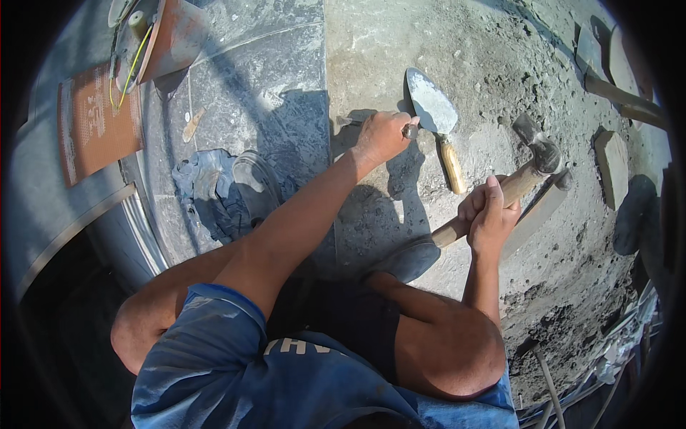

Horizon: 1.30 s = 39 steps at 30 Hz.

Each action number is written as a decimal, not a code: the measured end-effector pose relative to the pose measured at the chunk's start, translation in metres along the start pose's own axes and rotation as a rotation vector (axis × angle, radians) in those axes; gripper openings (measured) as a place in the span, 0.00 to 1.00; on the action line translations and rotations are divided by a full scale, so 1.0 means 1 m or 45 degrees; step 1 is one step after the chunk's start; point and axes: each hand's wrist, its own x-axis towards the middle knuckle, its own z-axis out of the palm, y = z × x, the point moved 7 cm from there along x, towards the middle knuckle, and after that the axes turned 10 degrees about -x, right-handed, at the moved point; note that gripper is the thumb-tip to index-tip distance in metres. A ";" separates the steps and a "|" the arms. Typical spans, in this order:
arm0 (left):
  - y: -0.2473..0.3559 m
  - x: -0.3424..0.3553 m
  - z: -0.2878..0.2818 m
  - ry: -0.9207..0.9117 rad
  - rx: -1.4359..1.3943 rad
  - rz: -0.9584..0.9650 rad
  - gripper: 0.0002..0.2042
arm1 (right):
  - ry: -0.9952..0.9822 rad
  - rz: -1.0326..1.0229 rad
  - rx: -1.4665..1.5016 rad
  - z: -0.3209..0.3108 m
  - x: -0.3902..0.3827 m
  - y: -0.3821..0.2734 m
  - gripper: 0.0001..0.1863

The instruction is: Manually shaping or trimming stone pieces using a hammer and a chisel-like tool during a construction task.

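My left hand [382, 136] is closed around a metal chisel [409, 131], its blunt end toward me, held low over the concrete near the seam with the grey tiles. My right hand [489, 214] grips the wooden handle of a hammer [543, 154], the steel head raised at the upper right of my hand. A pointed trowel [432, 100] with a wooden handle lies just right of my left hand. A long flat grey bar [534, 219] lies beyond my right hand, partly hidden by it.
At the upper left are an orange bucket [168, 44] and an orange panel [96, 121] beside a ledge edge. A crumpled blue cloth [200, 189] lies near my left shoe [254, 182]. Wooden-handled tools [607, 93], a stone piece [612, 168] and rubble line the right side.
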 end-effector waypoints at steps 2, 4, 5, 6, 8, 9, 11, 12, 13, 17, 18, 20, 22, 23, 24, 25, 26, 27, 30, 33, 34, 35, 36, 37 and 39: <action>0.001 0.000 0.003 -0.008 -0.012 0.014 0.12 | 0.112 -0.084 0.105 -0.001 0.000 -0.008 0.10; 0.000 0.005 0.006 -0.001 -0.026 0.019 0.12 | 0.123 -0.014 0.111 0.008 -0.003 0.015 0.10; 0.001 0.007 0.007 0.004 -0.035 0.020 0.12 | -0.089 0.034 -0.240 0.017 -0.002 0.044 0.11; -0.002 0.006 0.007 0.002 -0.039 0.025 0.12 | -0.396 0.232 -0.617 0.034 -0.002 0.069 0.12; -0.005 0.005 0.009 -0.032 -0.002 0.054 0.13 | -0.385 0.225 -0.571 0.026 -0.005 0.074 0.11; -0.010 0.006 0.006 -0.029 0.017 0.052 0.13 | -0.378 0.210 -0.545 0.028 -0.004 0.063 0.11; -0.010 -0.001 -0.004 0.024 0.029 0.043 0.13 | -0.193 0.122 -0.301 0.023 -0.004 0.027 0.11; -0.006 0.001 -0.002 -0.034 0.074 -0.028 0.12 | -0.077 0.024 -0.144 0.013 0.002 0.005 0.10; -0.004 0.002 0.000 -0.036 0.072 -0.030 0.12 | 0.037 -0.060 0.009 0.003 0.001 -0.010 0.10; -0.004 0.009 0.006 -0.082 0.034 -0.028 0.07 | 0.121 -0.044 0.144 0.014 -0.002 0.010 0.09; -0.002 0.011 0.009 -0.076 0.038 0.025 0.08 | -0.115 0.029 -0.233 0.026 -0.003 0.038 0.10; -0.005 0.007 0.011 -0.086 0.023 0.039 0.09 | -0.415 0.256 -0.621 0.031 -0.003 0.071 0.10; -0.011 0.006 0.005 -0.092 0.030 0.044 0.10 | -0.353 0.231 -0.460 0.028 -0.001 0.061 0.10; -0.012 0.002 0.001 -0.048 0.071 -0.037 0.11 | -0.276 0.221 -0.350 0.021 -0.006 0.044 0.10; -0.015 0.004 -0.008 0.014 0.129 -0.106 0.11 | -0.189 0.150 -0.206 0.017 -0.005 0.024 0.10; -0.018 0.006 -0.009 0.021 0.134 -0.105 0.11 | -0.118 0.061 -0.094 0.007 -0.003 0.005 0.09; -0.021 0.008 -0.009 0.022 0.126 -0.092 0.11 | 0.011 -0.004 0.014 -0.001 0.003 -0.015 0.09; -0.019 0.009 -0.007 0.016 0.108 -0.081 0.12 | 0.150 -0.063 0.118 -0.010 0.005 -0.029 0.09; -0.008 0.014 0.003 0.022 0.035 -0.023 0.14 | 0.219 -0.045 0.110 -0.007 0.003 -0.018 0.09; -0.013 0.015 0.003 -0.009 0.068 -0.040 0.14 | -0.426 0.278 -0.575 0.037 -0.002 0.066 0.10; -0.015 0.014 0.001 -0.041 0.142 0.001 0.14 | -0.422 0.270 -0.538 0.036 -0.005 0.070 0.10; -0.017 0.016 0.004 -0.044 0.137 0.007 0.14 | -0.416 0.262 -0.501 0.035 -0.007 0.072 0.10; -0.016 0.018 -0.001 0.010 0.115 0.031 0.13 | -0.357 0.209 -0.426 0.032 -0.002 0.065 0.10; -0.015 0.013 -0.007 0.056 0.093 0.042 0.13 | -0.300 0.173 -0.353 0.028 -0.003 0.050 0.10; -0.017 0.014 -0.008 0.023 0.106 -0.004 0.13 | -0.095 -0.031 -0.142 0.014 0.001 0.002 0.09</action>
